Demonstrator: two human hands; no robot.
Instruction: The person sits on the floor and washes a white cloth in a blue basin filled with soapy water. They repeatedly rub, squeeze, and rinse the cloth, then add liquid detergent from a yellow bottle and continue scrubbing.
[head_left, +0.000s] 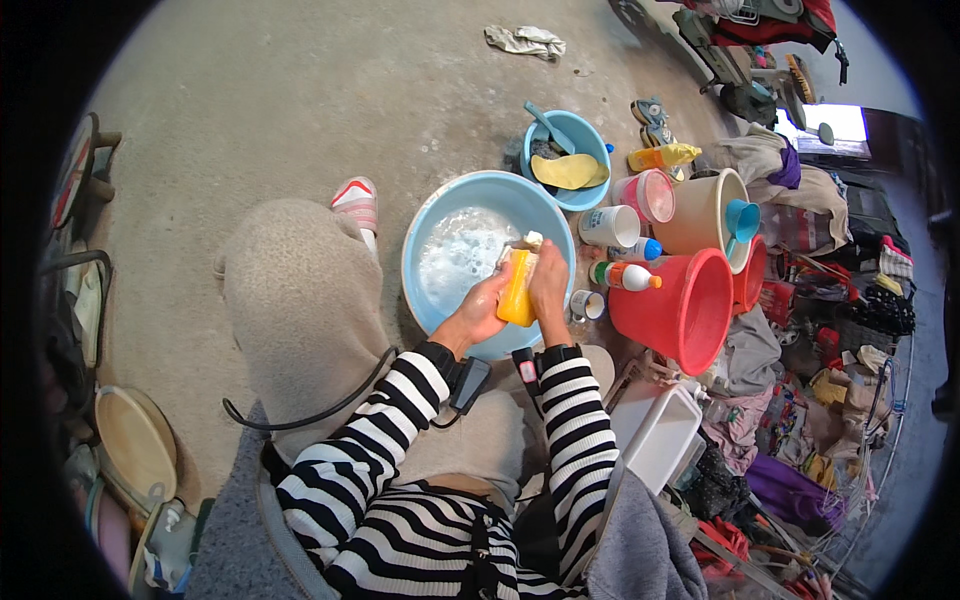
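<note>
Over a large light-blue plastic basin (415, 225) of sudsy water (466, 251), both hands come together around a yellow bar (517, 292) that looks like laundry soap. My left hand (480, 309) grips its left side with the thumb along it. My right hand (549, 281) presses from the right, its fingers curled near the upper end. A small whitish piece (533, 238), perhaps cloth, sticks out beyond the bar between the hands; what it belongs to is hidden. Black straps with small devices circle both wrists.
A smaller blue basin (574, 199) holds a yellow insole (564, 171) and a blue-handled tool. To the right are a white cup (609, 226), an orange-capped bottle (624, 276), a red bucket (671, 307) and a cream bucket (697, 217). A crumpled cloth (525, 42) lies on the concrete floor.
</note>
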